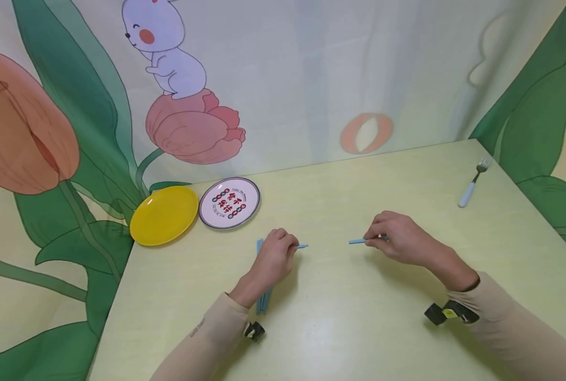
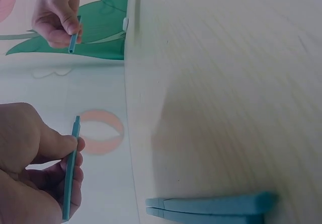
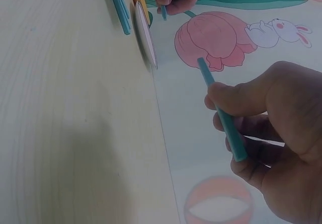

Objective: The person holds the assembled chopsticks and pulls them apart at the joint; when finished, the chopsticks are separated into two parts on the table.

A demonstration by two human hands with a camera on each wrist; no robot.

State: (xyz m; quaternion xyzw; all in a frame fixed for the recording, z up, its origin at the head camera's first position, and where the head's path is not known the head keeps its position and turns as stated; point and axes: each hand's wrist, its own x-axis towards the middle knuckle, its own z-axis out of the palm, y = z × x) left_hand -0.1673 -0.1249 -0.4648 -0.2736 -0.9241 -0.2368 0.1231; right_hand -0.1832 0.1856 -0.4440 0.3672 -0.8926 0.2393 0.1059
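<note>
My left hand (image 1: 274, 258) pinches a short blue chopstick piece (image 2: 71, 176) between thumb and fingers; its upper end narrows to a small peg. Opposite it, my right hand (image 1: 403, 239) grips another blue chopstick piece (image 3: 232, 133), straight and plain, with the thumb along its side. The two pieces point toward each other across a gap, both raised above the table. Beneath my left hand and wrist lie several blue chopsticks (image 1: 263, 304) side by side, partly hidden in the head view. The left wrist view shows their ends (image 2: 211, 205) close together.
A yellow plate (image 1: 164, 216) is at the table's back left, with a white plate (image 1: 207, 212) bearing red characters right beside it. Far to the right lies a fork (image 1: 467, 192) with a pale handle. A printed cloth (image 1: 283, 79) hangs along the table's back edge.
</note>
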